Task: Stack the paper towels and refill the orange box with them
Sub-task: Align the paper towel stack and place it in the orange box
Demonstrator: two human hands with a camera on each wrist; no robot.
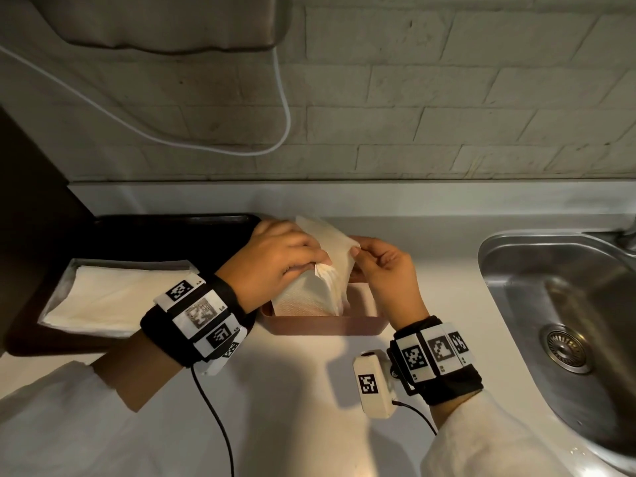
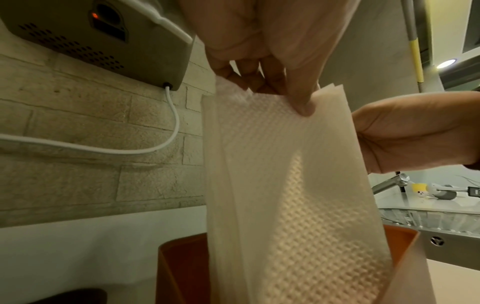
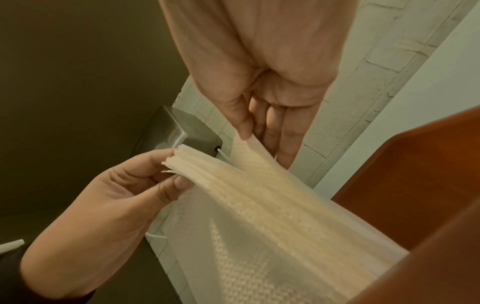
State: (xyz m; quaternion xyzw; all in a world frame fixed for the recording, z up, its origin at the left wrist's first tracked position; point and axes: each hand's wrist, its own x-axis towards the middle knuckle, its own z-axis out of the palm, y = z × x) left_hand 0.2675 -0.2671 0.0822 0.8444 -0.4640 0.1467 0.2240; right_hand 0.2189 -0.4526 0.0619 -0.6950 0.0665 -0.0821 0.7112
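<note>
The paper towels (image 1: 316, 287) hide the orange box (image 1: 323, 327) interior, perhaps partly.

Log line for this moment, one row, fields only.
phase: loading box | left hand: grips paper towels | right hand: pinches outer sheet's top edge | towels' lower end inside orange box | spare stack: on tray

You are looking at two hands (image 1: 275, 259), two paper towel stacks (image 1: 323, 270), one orange box (image 1: 323, 325), one sink (image 1: 564, 304).

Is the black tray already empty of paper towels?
No, in the head view a pile of paper towels lies on the tray, left of the orange box.
</note>
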